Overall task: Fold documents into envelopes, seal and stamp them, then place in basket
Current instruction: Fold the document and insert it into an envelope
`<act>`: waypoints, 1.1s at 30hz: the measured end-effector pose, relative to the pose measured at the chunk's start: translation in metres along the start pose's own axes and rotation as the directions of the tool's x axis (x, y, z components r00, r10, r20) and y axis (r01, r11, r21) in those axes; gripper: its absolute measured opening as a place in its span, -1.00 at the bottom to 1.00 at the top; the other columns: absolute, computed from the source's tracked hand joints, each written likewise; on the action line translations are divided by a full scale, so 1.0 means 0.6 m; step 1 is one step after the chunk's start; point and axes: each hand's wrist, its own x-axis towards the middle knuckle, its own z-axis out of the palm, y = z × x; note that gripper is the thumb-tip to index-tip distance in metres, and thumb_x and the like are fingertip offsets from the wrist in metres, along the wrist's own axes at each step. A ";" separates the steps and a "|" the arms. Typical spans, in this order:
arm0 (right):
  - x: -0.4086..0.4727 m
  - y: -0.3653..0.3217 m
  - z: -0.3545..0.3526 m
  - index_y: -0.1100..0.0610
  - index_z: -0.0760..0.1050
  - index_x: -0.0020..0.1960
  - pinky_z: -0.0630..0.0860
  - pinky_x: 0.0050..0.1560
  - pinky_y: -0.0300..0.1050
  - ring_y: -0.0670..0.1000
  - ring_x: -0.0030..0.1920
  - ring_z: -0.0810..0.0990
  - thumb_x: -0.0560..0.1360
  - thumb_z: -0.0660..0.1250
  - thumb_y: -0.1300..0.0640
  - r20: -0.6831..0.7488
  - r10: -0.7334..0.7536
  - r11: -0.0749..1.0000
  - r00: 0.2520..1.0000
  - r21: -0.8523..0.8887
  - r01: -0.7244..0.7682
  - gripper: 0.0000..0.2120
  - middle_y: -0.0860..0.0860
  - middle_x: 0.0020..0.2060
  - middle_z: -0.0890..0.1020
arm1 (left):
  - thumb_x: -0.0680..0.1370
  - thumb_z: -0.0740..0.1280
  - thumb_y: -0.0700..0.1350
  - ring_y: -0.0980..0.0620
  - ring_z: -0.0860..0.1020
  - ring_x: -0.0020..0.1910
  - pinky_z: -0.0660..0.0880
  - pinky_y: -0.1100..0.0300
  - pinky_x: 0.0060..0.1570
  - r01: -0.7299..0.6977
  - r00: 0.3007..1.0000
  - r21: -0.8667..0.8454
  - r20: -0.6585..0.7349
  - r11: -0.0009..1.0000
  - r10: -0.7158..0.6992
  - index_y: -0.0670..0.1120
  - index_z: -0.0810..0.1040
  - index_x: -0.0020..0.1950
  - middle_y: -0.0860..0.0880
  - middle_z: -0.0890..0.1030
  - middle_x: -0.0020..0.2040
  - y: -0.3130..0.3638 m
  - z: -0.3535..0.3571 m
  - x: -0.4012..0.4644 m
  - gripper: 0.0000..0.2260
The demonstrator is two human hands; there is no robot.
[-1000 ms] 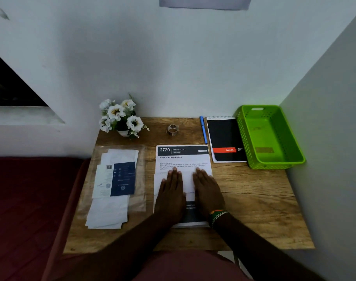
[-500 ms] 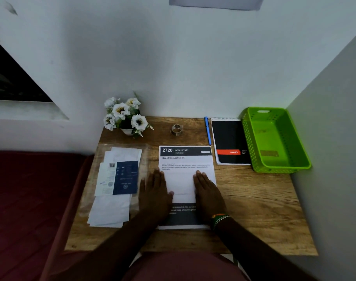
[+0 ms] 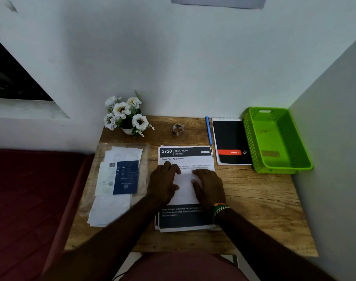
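Facing white corner walls point(image 3: 173, 67), wooden desk point(image 3: 264, 209).

Single head-worn wide-angle view, taken from above the near edge of the tabletop point(image 3: 254, 209) and directed forward and down; the whole tabletop is framed at close range, up to the wall point(image 3: 183, 67) behind its far edge.

The printed document point(image 3: 186, 159) under both hands carries a dark header band just beyond the fingertips reading "2720" and "DESK / STUDY", with the bold title "Book Film Application" below it. Nearer the wrists, its dark lower band has white lines of which "protective film", "matching book size" and "desk workspace" can be made out. The black notebook point(image 3: 230, 138), beyond and to the right of the right hand point(image 3: 208, 187), has a red stripe with a white brand word too blurred to read.
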 end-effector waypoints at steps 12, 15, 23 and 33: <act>0.050 -0.035 -0.029 -0.02 0.65 -0.09 0.44 -0.01 0.00 0.03 -0.07 0.56 0.52 0.34 -0.01 -0.053 -0.074 0.996 0.996 0.051 0.077 -0.87 -0.05 -0.16 0.69 | 0.59 0.28 0.12 0.17 0.54 0.03 0.19 -0.04 0.22 -0.037 0.975 -0.111 -0.223 0.993 0.011 0.16 0.60 -0.05 0.22 0.63 -0.07 0.021 -0.035 0.012 -0.87; 0.054 -0.033 -0.042 -0.01 0.65 -0.10 0.43 -0.02 -0.02 0.01 -0.09 0.55 0.53 0.34 -0.02 -0.079 -0.118 0.992 0.990 0.034 0.121 -0.86 -0.05 -0.18 0.68 | 0.58 0.26 0.14 0.17 0.53 0.05 0.22 -0.11 0.30 -0.066 0.988 -0.068 -0.143 0.996 0.056 0.17 0.58 -0.08 0.21 0.62 -0.05 0.002 -0.051 0.017 -0.86; 0.051 -0.020 -0.052 -0.04 0.66 -0.10 0.32 -0.03 -0.09 0.01 -0.08 0.55 0.51 0.40 0.01 -0.087 -0.131 0.991 0.988 0.005 0.132 -0.93 -0.09 -0.18 0.69 | 0.60 0.31 0.08 0.18 0.58 -0.09 0.56 -0.02 0.05 0.008 0.997 -0.291 -0.066 0.957 -0.028 0.15 0.54 -0.09 0.17 0.61 -0.12 -0.090 -0.062 -0.004 -0.91; 0.066 -0.021 -0.073 -0.07 0.66 -0.07 0.33 0.11 -0.06 -0.01 0.00 0.58 0.53 0.38 -0.05 -0.038 -0.025 0.999 0.999 0.036 0.027 -0.89 -0.12 -0.12 0.70 | 0.58 0.39 -0.08 0.09 0.66 0.01 0.59 0.23 -0.10 0.189 0.972 -0.792 0.065 0.580 -0.227 -0.04 0.65 0.06 0.09 0.69 0.03 -0.045 -0.051 0.000 -0.90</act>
